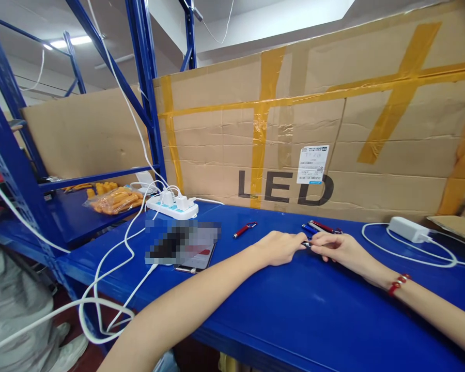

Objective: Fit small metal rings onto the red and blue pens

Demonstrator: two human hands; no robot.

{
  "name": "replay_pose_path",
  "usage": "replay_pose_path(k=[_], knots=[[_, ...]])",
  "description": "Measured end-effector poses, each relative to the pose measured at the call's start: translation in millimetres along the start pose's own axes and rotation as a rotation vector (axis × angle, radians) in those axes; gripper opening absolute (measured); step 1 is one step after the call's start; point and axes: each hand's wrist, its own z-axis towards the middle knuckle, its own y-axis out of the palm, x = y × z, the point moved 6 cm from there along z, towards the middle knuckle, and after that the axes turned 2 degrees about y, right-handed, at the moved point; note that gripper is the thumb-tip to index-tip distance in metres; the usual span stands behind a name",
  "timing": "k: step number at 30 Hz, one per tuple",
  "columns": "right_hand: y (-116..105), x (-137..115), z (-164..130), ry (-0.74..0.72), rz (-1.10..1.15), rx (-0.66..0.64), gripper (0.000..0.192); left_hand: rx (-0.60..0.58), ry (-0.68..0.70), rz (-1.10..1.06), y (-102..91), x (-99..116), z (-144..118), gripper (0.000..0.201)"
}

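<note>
Small item: a short dark piece (307, 244), only its tip showing, held just above the blue table (294, 310) where the two hands meet.
Left hand: left hand (281, 248) lies knuckles up, fingertips pinched on the near end of the piece.
Right hand: right hand (339, 249), a red bead bracelet (398, 283) at the wrist, pinches the other end; the fingertips of both hands touch.
Pens: a small pile of red and blue pens (321, 227) just behind the hands; one red pen (245, 229) lies apart to the left.
Other things: a white power strip (172, 205) with trailing white cables, a white adapter (408, 229) to the right, a bag of orange parts (115, 200) on the lower shelf.
Behind: a taped cardboard wall (372, 129) printed "LED" closes the back of the table.
Hard to make out: the held piece is mostly covered by fingers, perhaps a pen part; the flat thing by the power strip is blurred out.
</note>
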Motion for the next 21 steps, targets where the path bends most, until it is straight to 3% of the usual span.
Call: replay_pose_path(k=[11,21], knots=[[0.6,-10.1,-3.9,-0.132,0.119,-0.001,0.034,0.097,0.017,-0.155,-0.3,2.1,-0.5,0.009],[0.9,-5.4,-4.6,-0.127,0.161,-0.009,0.032,0.123,0.033,-0.085,-3.9,5.5,1.0,0.005]])
